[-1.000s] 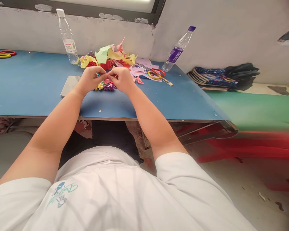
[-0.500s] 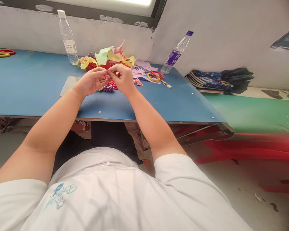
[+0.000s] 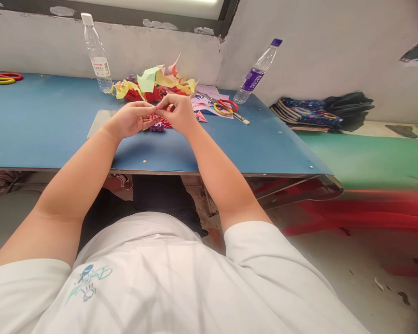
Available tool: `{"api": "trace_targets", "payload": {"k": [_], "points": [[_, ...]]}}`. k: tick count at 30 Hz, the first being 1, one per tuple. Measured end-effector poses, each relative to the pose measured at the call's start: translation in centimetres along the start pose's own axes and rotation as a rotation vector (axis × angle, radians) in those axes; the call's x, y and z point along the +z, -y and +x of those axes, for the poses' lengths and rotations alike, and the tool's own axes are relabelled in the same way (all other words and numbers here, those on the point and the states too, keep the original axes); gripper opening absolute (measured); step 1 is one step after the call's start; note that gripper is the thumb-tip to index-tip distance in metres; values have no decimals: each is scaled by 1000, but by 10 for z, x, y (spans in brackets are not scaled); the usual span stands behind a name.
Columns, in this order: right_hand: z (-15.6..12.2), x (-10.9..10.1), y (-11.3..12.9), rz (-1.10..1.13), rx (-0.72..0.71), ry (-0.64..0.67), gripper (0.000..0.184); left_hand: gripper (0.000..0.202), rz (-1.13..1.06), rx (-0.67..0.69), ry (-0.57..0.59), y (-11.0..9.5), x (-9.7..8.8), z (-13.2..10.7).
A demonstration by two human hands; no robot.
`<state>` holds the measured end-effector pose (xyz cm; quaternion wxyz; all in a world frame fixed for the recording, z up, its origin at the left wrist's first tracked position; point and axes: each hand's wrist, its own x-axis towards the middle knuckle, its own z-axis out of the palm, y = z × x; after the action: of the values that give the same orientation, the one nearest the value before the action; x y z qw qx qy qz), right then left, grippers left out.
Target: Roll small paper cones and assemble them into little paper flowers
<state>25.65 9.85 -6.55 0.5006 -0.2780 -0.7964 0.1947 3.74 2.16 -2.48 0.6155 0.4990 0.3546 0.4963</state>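
Above the blue table (image 3: 55,134) my left hand (image 3: 134,119) and my right hand (image 3: 178,112) meet at their fingertips. Both are closed around a small pinkish-red piece of folded paper (image 3: 153,116), mostly covered by the fingers. Just behind them lies a heap of crumpled and folded coloured paper (image 3: 149,81) in yellow, green, red and pink. A small purple paper piece (image 3: 157,127) rests below the fingers, beside some red bits. Right of my right hand is a pink folded scrap (image 3: 200,117).
Red-and-yellow scissors (image 3: 225,107) lie on pale printed paper by a white stick (image 3: 241,119). Bottles stand at the back left (image 3: 98,60) and right (image 3: 256,76). A second pair of scissors (image 3: 3,79) is far left. A flat greyish object (image 3: 99,121) lies left of my hands.
The view has shifted very slightly. Both hands stay pressed together at the same spot, with only small finger movement on the paper piece.
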Motion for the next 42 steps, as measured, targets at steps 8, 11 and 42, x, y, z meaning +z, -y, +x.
{"api": "trace_targets", "payload": {"k": [8,11,42], "points": [[4,12,-15,121,24,-78,52,20,-117,-49,21,5,-1,6],[4,14,-13,117,-11,-111,36,17,-216,-69,34,4,1,7],[-6,8,15,55,57,-23,43,12,-84,-103,1,4,-2,8]]}}
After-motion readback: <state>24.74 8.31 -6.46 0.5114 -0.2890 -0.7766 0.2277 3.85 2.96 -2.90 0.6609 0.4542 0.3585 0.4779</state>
